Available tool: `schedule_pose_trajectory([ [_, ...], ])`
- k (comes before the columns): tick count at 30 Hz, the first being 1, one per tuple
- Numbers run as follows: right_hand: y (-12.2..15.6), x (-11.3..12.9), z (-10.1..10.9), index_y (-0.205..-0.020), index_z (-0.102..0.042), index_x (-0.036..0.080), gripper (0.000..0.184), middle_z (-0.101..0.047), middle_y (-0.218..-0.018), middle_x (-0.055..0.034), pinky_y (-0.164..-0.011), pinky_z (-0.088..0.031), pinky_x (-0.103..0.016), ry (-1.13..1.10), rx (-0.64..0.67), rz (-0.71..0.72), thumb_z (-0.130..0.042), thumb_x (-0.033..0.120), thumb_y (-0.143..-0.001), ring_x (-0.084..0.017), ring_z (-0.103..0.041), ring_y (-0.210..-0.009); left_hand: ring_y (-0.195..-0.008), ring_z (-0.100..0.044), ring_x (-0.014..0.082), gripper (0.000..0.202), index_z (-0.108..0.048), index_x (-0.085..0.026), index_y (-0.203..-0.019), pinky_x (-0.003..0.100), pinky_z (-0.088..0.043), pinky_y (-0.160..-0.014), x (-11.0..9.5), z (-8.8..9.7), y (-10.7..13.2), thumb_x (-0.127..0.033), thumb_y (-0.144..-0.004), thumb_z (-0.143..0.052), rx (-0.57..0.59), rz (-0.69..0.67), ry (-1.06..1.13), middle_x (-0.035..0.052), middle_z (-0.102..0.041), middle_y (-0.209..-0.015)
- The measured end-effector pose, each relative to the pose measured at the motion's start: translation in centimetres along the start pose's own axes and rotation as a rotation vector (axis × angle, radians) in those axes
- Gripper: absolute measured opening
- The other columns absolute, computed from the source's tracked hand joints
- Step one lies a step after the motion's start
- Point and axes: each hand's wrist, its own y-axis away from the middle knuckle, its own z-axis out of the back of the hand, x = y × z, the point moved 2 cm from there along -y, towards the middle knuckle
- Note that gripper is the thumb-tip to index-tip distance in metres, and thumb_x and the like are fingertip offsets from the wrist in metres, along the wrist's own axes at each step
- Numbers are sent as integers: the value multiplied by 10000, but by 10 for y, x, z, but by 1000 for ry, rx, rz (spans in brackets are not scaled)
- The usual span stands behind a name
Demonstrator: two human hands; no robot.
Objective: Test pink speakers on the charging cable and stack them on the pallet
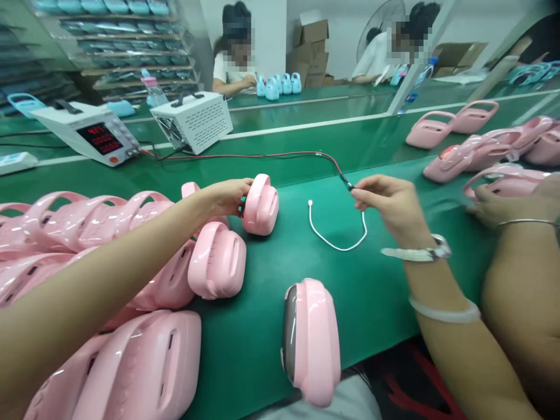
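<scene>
My left hand [230, 197] reaches across the rows at left and has its fingers wrapped around a glossy pink handled device [263, 207], its handle upward. Between the fingertips of my right hand [385, 201] is a dark cable connector [347, 183], where a red and black lead meets a short white cable [343, 249]. That cable curves over the green surface to a small white plug [310, 203]. Near the front edge stands another pink device with a dark panel [290, 335], apart from both hands. A third pink device [219, 262] sits just below my left wrist.
Rows of pink devices [166, 361] fill the left side. A power supply with red digits [94, 134] and a white vented box [196, 119] stand behind. At right, a co-worker's hand [503, 207] touches a pink device. Two people work across the green bench [306, 128].
</scene>
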Motion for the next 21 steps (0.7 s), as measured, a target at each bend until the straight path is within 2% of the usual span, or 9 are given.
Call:
schedule_pose_trajectory([
  [3, -15, -20, -29, -681, -640, 174, 341, -599, -585, 27, -450, -413, -209, -296, 53, -166, -849, 363, -488, -83, -535, -489, -652, -534, 187, 388, -638, -210, -873, 279, -429, -531, 2, 5, -2, -194, -489, -687, -34, 58, 29, 42, -620, -807],
  [6, -13, -46, -43, -693, -625, 169, 416, -605, -626, 38, -438, -412, -184, -471, 90, -393, -880, 352, -419, -65, -535, -494, -608, -528, 172, 389, -648, -215, -812, 275, -440, -516, 1, 10, -3, -158, -437, -730, -32, 97, 77, 45, -626, -781],
  [9, -4, -59, -43, -714, -631, 165, 423, -610, -639, 32, -445, -420, -182, -521, 126, -500, -891, 325, -422, -63, -535, -505, -633, -554, 180, 395, -659, -208, -808, 286, -466, -542, -3, 12, -4, -154, -440, -794, 18, 98, 91, 65, -647, -823],
  [12, -1, -59, -33, -737, -628, 177, 402, -601, -658, 42, -460, -434, -182, -592, 100, -489, -886, 306, -457, -59, -526, -517, -698, -590, 209, 437, -666, -209, -864, 305, -481, -574, -6, 13, -5, -185, -459, -830, 20, 132, 57, 83, -663, -897],
  [14, -3, -57, -27, -745, -616, 187, 398, -585, -659, 55, -464, -442, -184, -654, 75, -485, -882, 295, -469, -57, -516, -515, -717, -594, 209, 465, -666, -215, -897, 288, -465, -566, -9, 13, -1, -185, -460, -823, -69, 138, 6, 75, -665, -911],
  [16, -5, -57, -24, -748, -602, 195, 384, -573, -658, 62, -463, -446, -190, -697, 63, -511, -872, 287, -489, -57, -506, -507, -732, -590, 203, 416, -667, -202, -894, 274, -451, -573, -11, 12, 6, -223, -498, -793, -216, 138, -61, 69, -660, -905],
  [19, -8, -62, -23, -744, -591, 200, 329, -556, -650, 63, -455, -437, -199, -715, 30, -560, -840, 270, -540, -59, -492, -494, -796, -575, 219, 343, -669, -168, -824, 299, -441, -636, -14, 6, 19, -446, -628, -708, -426, 100, -170, 83, -646, -907],
  [21, -9, -65, -24, -741, -593, 198, 297, -552, -650, 62, -454, -430, -199, -719, 1, -584, -823, 250, -561, -57, -488, -489, -824, -559, 223, 413, -670, -166, -788, 310, -413, -681, -18, -1, 25, -545, -625, -694, -480, 15, -315, 69, -640, -869],
])
